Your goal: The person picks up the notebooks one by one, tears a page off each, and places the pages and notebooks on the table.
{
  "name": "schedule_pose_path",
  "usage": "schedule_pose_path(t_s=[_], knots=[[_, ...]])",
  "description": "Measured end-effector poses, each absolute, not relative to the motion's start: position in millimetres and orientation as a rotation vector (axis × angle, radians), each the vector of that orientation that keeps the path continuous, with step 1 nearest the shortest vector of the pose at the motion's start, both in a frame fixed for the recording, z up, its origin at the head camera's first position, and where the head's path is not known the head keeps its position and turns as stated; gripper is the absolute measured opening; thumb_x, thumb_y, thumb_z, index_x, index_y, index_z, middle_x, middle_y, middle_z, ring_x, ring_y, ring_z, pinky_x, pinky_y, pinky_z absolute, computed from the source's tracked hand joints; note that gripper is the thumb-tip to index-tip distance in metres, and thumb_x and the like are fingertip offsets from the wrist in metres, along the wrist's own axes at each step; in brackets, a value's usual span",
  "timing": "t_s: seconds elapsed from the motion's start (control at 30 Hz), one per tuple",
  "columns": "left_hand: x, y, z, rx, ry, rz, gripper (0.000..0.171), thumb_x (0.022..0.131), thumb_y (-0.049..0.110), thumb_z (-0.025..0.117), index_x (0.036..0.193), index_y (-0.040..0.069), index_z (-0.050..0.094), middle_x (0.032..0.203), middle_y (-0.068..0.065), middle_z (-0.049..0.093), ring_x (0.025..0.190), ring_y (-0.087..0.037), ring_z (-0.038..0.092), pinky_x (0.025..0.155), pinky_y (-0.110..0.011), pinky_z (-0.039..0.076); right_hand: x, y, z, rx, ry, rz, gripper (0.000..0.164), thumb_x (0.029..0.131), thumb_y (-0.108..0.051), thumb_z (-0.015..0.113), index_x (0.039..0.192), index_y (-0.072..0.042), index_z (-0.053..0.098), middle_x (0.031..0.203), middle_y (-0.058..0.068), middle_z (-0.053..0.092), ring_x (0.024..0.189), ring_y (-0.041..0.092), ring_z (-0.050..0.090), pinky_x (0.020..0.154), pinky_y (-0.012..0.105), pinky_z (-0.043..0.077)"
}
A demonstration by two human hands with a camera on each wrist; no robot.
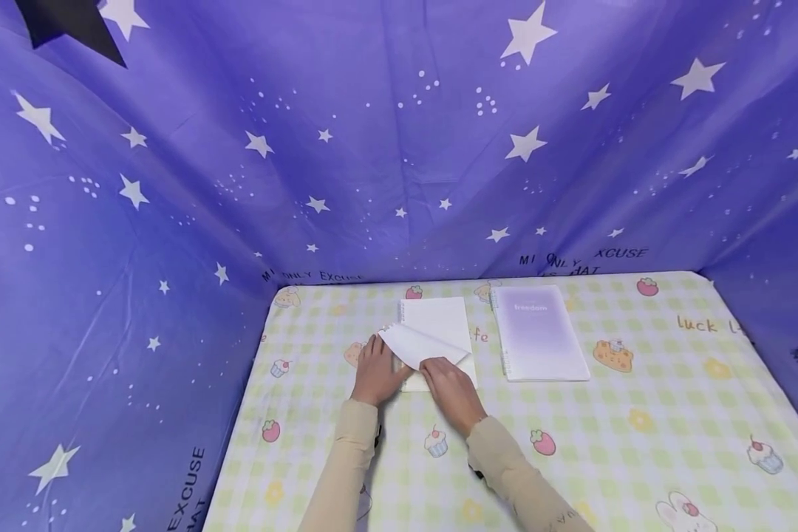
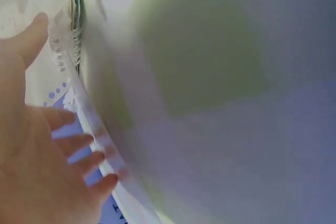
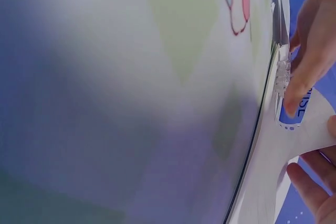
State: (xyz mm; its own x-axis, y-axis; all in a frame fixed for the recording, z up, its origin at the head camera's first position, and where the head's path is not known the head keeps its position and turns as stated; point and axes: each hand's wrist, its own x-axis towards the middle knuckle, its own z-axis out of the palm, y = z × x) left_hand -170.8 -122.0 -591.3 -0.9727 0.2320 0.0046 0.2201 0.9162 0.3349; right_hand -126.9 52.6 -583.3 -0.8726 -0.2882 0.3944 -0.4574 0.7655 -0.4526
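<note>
A spiral notebook [image 1: 439, 314] lies on the table with its white pages showing and its coil [image 3: 282, 77] along the left side. One white sheet [image 1: 425, 346] is lifted and folded over slantwise; its punched edge stands off part of the coil. My right hand [image 1: 451, 388] pinches this sheet near its lower edge, thumb above and fingers beneath. At the notebook's lower left is my left hand [image 1: 376, 369]. The left wrist view shows that hand's fingers [image 2: 79, 142] spread along the notebook's side, with the thumb close by the coil.
To the right lies a purple spiral notebook [image 1: 541, 332] with "freedom" on its cover. A green checked tablecloth [image 1: 346, 473] with cartoon prints covers the table. Blue star-patterned curtains [image 1: 386, 170] hang behind it and at both sides.
</note>
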Motion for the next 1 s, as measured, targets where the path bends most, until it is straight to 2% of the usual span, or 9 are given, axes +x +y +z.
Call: schedule_pose_path(t_s=[0.13, 0.27, 0.47, 0.63, 0.73, 0.83, 1.0], knots=[[-156.7, -128.5, -589.8, 0.43, 2.968, 0.518, 0.1, 0.074, 0.069, 0.055, 0.146, 0.006, 0.024, 0.148, -0.019, 0.023, 0.136, -0.037, 0.016, 0.11, -0.051, 0.015, -119.3, 53.3, -586.6, 0.572, -2.67, 0.838, 0.015, 0.094, -0.019, 0.052, 0.104, -0.012, 0.061, 0.108, -0.001, 0.063, 0.107, 0.014, 0.056, 0.095, 0.029, 0.043], [-150.7, -132.6, -588.3, 0.46, 2.944, 0.482, 0.11, 0.066, 0.073, 0.061, 0.146, 0.008, 0.022, 0.15, -0.015, 0.02, 0.138, -0.035, 0.011, 0.111, -0.051, 0.013, -113.1, 55.2, -586.3, 0.567, -2.69, 0.885, 0.023, 0.096, -0.021, 0.049, 0.114, -0.012, 0.059, 0.116, 0.001, 0.062, 0.113, 0.016, 0.054, 0.1, 0.029, 0.04], [-152.8, -128.9, -589.4, 0.492, 2.982, 0.524, 0.109, 0.063, 0.071, 0.064, 0.144, 0.007, 0.029, 0.146, -0.015, 0.03, 0.137, -0.033, 0.016, 0.111, -0.047, 0.014, -104.0, 63.1, -584.0, 0.552, -2.62, 0.919, 0.022, 0.093, -0.019, 0.054, 0.114, -0.014, 0.06, 0.11, -0.001, 0.065, 0.104, 0.016, 0.06, 0.089, 0.032, 0.048], [-156.4, -124.9, -590.9, 0.475, 3.02, 0.533, 0.106, 0.062, 0.069, 0.067, 0.143, 0.009, 0.033, 0.147, -0.013, 0.03, 0.137, -0.032, 0.017, 0.111, -0.048, 0.015, -98.8, 67.1, -581.4, 0.541, -2.589, 0.955, 0.017, 0.095, -0.018, 0.052, 0.109, -0.016, 0.061, 0.104, -0.002, 0.066, 0.096, 0.015, 0.063, 0.081, 0.032, 0.052], [-158.3, -123.4, -590.0, 0.48, 3.028, 0.478, 0.106, 0.062, 0.07, 0.067, 0.143, 0.009, 0.033, 0.148, -0.014, 0.027, 0.137, -0.033, 0.018, 0.111, -0.048, 0.016, -94.5, 70.7, -580.1, 0.549, -2.57, 0.97, 0.015, 0.092, -0.014, 0.055, 0.106, -0.015, 0.061, 0.101, -0.002, 0.067, 0.094, 0.015, 0.064, 0.08, 0.032, 0.052], [-159.7, -123.0, -589.5, 0.5, 3.019, 0.399, 0.103, 0.066, 0.071, 0.062, 0.143, 0.009, 0.032, 0.149, -0.015, 0.024, 0.137, -0.033, 0.018, 0.111, -0.046, 0.018, -88.6, 75.1, -580.2, 0.561, -2.543, 0.982, 0.018, 0.088, -0.008, 0.06, 0.105, -0.013, 0.063, 0.101, -0.002, 0.067, 0.095, 0.015, 0.064, 0.081, 0.031, 0.052], [-160.6, -126.1, -589.2, 0.57, 3.037, 0.279, 0.083, 0.081, 0.059, 0.052, 0.143, 0.008, 0.032, 0.148, -0.017, 0.025, 0.136, -0.034, 0.021, 0.109, -0.047, 0.022, -77.8, 79.7, -582.5, 0.597, -2.512, 1.013, 0.027, 0.083, -0.002, 0.065, 0.108, -0.012, 0.066, 0.107, -0.001, 0.067, 0.1, 0.014, 0.062, 0.086, 0.028, 0.05]])
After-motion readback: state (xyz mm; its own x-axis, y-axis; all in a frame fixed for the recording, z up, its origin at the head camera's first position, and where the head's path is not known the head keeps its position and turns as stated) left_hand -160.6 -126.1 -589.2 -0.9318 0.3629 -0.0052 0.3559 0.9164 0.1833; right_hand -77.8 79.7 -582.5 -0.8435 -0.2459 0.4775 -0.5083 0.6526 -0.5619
